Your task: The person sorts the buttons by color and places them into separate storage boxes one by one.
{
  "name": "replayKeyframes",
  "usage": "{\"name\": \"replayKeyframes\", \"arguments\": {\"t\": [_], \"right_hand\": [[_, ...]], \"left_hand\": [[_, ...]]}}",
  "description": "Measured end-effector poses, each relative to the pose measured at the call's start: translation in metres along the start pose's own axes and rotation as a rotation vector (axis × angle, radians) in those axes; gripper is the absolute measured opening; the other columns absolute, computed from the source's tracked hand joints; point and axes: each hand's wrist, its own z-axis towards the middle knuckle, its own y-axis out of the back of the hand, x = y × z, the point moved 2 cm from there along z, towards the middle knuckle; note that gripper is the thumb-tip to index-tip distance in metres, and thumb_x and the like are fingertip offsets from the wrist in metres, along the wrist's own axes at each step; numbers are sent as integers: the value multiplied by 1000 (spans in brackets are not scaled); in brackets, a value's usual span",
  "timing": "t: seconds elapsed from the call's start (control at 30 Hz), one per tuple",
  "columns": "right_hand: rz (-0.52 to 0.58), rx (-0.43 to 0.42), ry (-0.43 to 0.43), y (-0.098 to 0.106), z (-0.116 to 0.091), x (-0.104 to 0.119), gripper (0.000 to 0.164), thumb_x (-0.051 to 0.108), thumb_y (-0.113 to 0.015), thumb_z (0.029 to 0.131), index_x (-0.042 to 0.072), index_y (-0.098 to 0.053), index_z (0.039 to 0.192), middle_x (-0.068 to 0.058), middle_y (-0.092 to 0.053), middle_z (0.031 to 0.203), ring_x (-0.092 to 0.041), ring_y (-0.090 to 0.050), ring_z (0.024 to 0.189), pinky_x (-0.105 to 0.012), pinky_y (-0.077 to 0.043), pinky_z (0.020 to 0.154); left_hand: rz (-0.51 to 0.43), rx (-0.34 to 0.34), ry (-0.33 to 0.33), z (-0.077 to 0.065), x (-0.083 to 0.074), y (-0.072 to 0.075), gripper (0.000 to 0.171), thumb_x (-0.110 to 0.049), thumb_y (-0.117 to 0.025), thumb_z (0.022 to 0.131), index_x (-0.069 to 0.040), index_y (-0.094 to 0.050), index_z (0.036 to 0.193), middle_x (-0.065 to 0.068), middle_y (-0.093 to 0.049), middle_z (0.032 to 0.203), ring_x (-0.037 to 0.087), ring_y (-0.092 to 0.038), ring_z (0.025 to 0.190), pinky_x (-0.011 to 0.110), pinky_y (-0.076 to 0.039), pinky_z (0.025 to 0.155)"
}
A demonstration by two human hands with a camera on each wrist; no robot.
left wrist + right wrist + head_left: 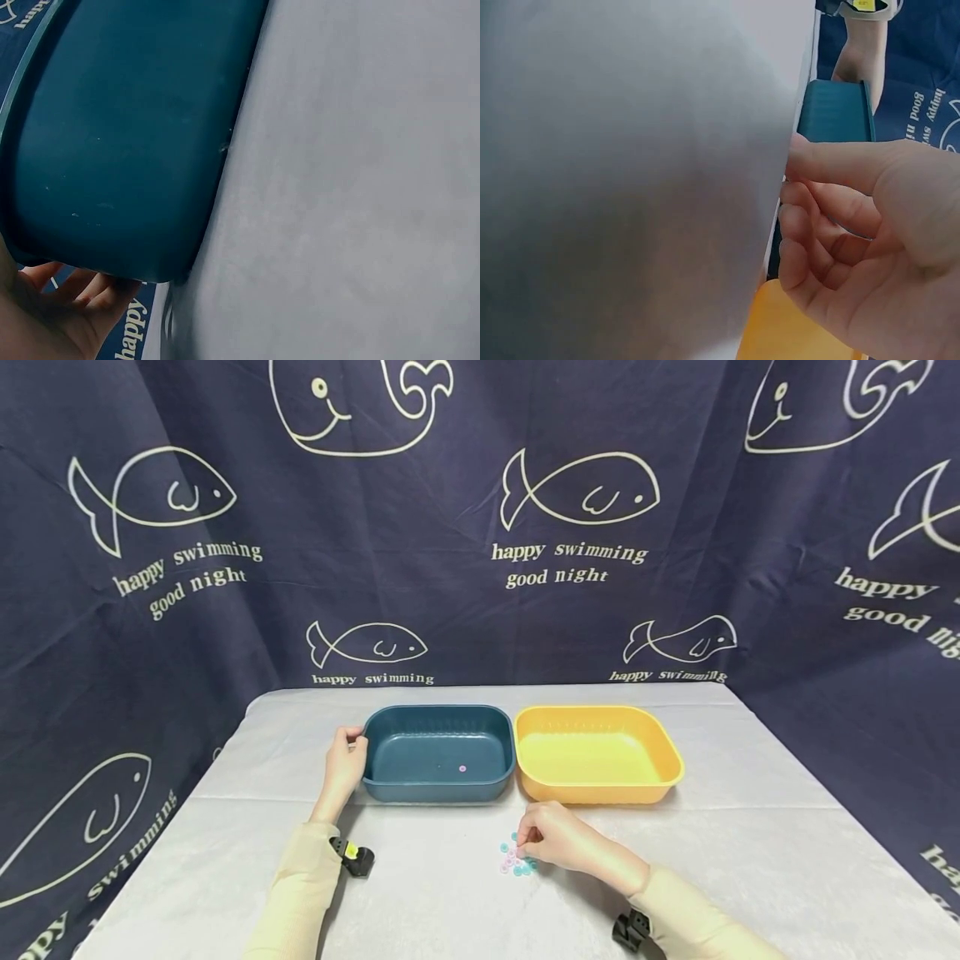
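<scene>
Head, blue bin (438, 792): holding pink bead (462, 768)
Left hand (345, 764): gripping it
Yellow bin (600, 794): adjoining blue bin
Right hand (561, 838): curling over beads (511, 858), hold unclear

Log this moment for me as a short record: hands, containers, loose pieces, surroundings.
Left hand: holds the left end of the dark teal tub
Left hand location
Right hand: fingertips at the loose pieces; whether they pinch one is unclear
Right hand location
Containers: dark teal tub on the left, yellow tub beside it on the right
Loose pieces: small, pink and teal, clustered in front of the tubs
Inside teal tub: one pink piece
Surface: pale covered table
Backdrop: navy cloth with fish outlines
</scene>
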Motion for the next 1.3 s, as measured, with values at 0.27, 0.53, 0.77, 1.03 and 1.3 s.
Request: {"name": "replayKeyframes", "arguments": {"t": [0.27, 0.53, 0.77, 1.03, 1.3], "right_hand": [[17, -5, -4, 0, -1, -2, 9, 6, -70, 78, 8, -67, 70, 8, -52, 67, 3, -40, 59, -15, -39, 54], [71, 4, -11, 0, -2, -7, 12, 3, -67, 78, 9, -63, 68, 10, -51, 61, 4, -39, 55, -14, -37, 52], [183, 27, -43, -1, -4, -11, 9, 2, -61, 80, 7, -66, 74, 6, -59, 66, 2, -41, 55, -14, -35, 51], [285, 20, -112, 4, -4, -12, 9, 12, -63, 84, 6, -68, 81, -1, -62, 69, -1, -45, 58, -15, -35, 53], [298, 14, -153, 13, -5, -6, 14, 19, -62, 85, 7, -69, 83, 0, -60, 71, -5, -48, 62, -18, -38, 56]], "left_hand": [[1, -2, -1, -1, -1, 0, 36, -14, -34, 97, 3, -41, 127, 26, -46, 129, 41, -50, 119, 50, -43, 97], [-3, 1, -5, -1, -1, 0, 35, -14, -35, 97, 3, -42, 127, 26, -47, 128, 41, -50, 118, 50, -44, 96], [-2, -5, 0, -1, -2, 0, 36, -14, -35, 97, 4, -42, 127, 26, -48, 127, 40, -51, 117, 49, -44, 96], [-4, -5, -9, -1, -3, 0, 36, -14, -35, 97, 4, -42, 127, 26, -47, 127, 41, -51, 117, 50, -44, 96], [-7, 2, 11, -2, -1, 0, 36, -14, -34, 97, 4, -41, 128, 25, -46, 127, 41, -49, 118, 50, -43, 96]]}}
